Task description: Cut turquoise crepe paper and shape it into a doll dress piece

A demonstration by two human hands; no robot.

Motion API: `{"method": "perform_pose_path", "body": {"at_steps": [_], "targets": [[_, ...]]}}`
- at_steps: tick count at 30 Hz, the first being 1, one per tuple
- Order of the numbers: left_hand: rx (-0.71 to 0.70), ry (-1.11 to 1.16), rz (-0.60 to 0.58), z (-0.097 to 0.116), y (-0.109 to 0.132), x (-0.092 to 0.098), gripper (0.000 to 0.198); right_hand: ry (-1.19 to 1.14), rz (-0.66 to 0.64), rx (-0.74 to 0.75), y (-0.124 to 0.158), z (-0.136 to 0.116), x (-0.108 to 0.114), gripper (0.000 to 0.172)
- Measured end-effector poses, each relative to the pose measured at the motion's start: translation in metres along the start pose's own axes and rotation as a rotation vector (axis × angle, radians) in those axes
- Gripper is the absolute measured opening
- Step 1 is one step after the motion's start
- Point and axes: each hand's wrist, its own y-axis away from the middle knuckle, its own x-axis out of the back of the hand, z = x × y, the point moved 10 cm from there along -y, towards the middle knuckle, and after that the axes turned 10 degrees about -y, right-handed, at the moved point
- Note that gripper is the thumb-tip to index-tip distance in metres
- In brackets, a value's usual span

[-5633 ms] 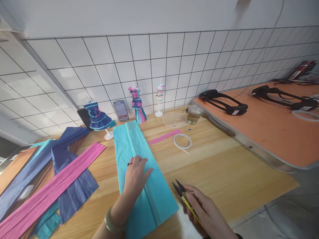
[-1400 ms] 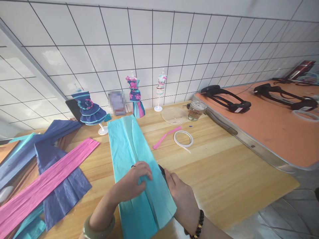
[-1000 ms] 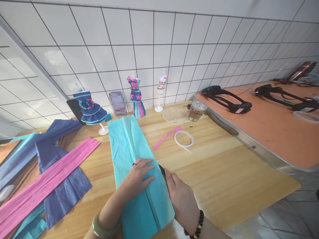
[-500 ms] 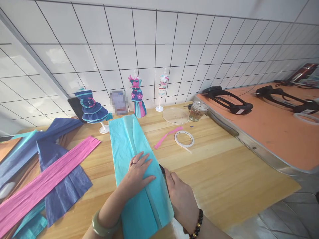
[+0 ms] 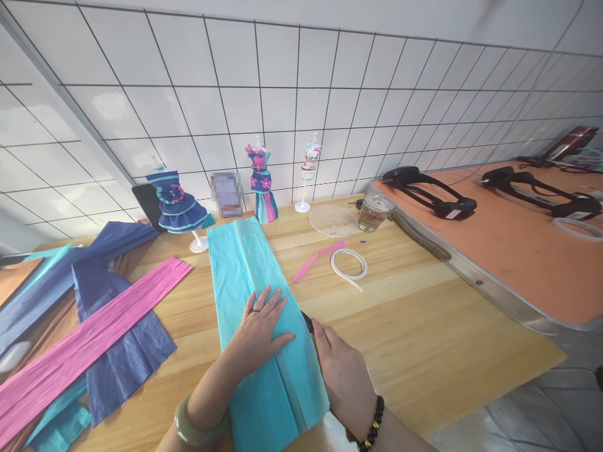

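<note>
One turquoise sheet (image 5: 245, 271) lies on the wooden table (image 5: 424, 320), running nearly from twelve to six o'clock, and the left hand (image 5: 258, 331) rests flat upon its middle, not closed on anything, with the fingers spread. At four o'clock from this hand, the right hand (image 5: 345, 375) is wrapped around black-bladed snips (image 5: 307, 321) at the sheet's edge; whether the blades stand apart, I cannot tell.

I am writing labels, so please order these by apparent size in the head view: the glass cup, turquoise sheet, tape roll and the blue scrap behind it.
1. Turquoise sheet, largest
2. Glass cup and tape roll, too alike to rank
3. Blue scrap
</note>
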Motion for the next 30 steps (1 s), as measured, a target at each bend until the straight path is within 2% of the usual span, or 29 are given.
{"method": "perform_pose_path", "body": {"at_steps": [13,30], "targets": [[0.016,-0.005,0.001,-0.002,0.001,-0.003,0.065,0.01,-0.058,-0.033,-0.004,0.001,-0.005,0.047],[0.028,-0.009,-0.069,-0.001,0.0,-0.004,0.067,0.035,-0.126,-0.053,-0.009,0.002,-0.016,0.048]]}}
